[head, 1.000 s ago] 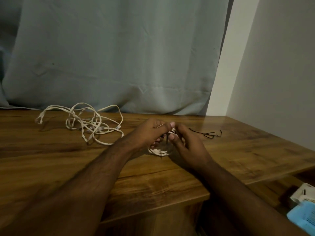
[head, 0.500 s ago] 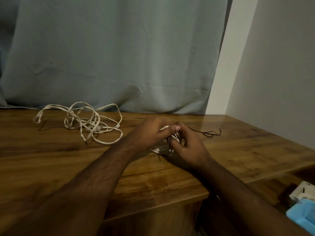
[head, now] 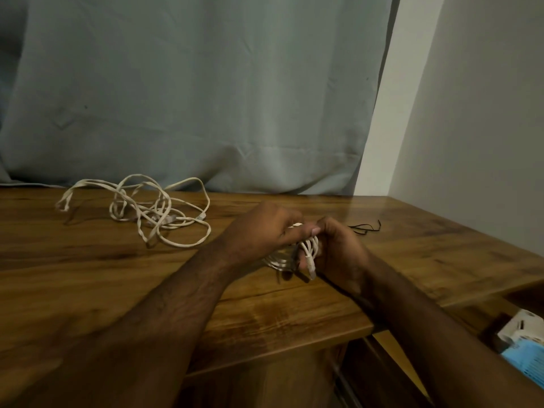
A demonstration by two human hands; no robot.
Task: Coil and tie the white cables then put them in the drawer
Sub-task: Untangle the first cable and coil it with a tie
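Observation:
A small coiled white cable [head: 309, 251] sits between my two hands just above the wooden table [head: 88, 275]. My left hand [head: 262, 231] grips the coil from the left with curled fingers, thumb tip on top. My right hand [head: 338, 248] holds it from the right, fingers curled round the loops. The cable's plug end [head: 311, 267] hangs down in front. A second white cable [head: 153, 213] lies loose and tangled on the table to the back left. The drawer [head: 441, 363] stands open at the lower right, below the table edge.
A thin black tie string [head: 365, 228] lies on the table just behind my right hand. A white box [head: 521, 328] and a blue object [head: 527, 363] sit at the lower right. A grey curtain [head: 191, 98] hangs behind the table, a wall to the right.
Both hands have closed tighter round the coil and lifted it slightly. The plug end now hangs out below my fingers.

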